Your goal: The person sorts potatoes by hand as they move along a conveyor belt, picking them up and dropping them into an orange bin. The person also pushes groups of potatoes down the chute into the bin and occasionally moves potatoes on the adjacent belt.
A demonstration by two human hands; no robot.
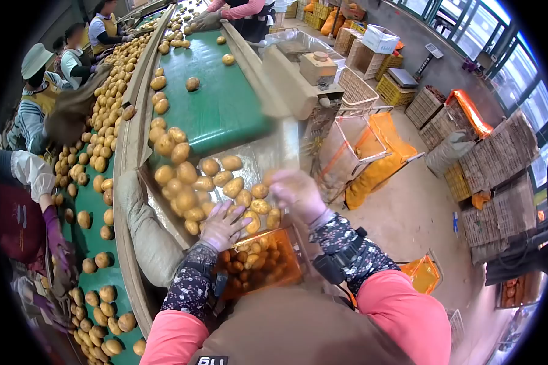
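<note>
A metal chute (280, 146) at the end of the belt holds a heap of potatoes (186, 173). My left hand (222, 228), in a thin pale purple glove, lies over the potatoes at the chute's lower edge with its fingers spread. Smeared by motion, my right hand (301, 194) is at the chute's right side, its fingertips beside a potato (268, 177); I cannot tell whether it grips that one. Right below both hands, an orange-lined crate (295, 258) in front of my body contains many potatoes.
A green conveyor belt (225, 103) carries scattered potatoes toward the chute. Left of a wooden rail (134, 121) runs another potato-covered belt (97, 274), with several people (39, 115) alongside. A stuffed cloth roll (149, 237) lies by my left arm. Crates and an orange mesh bag (377, 158) stand right.
</note>
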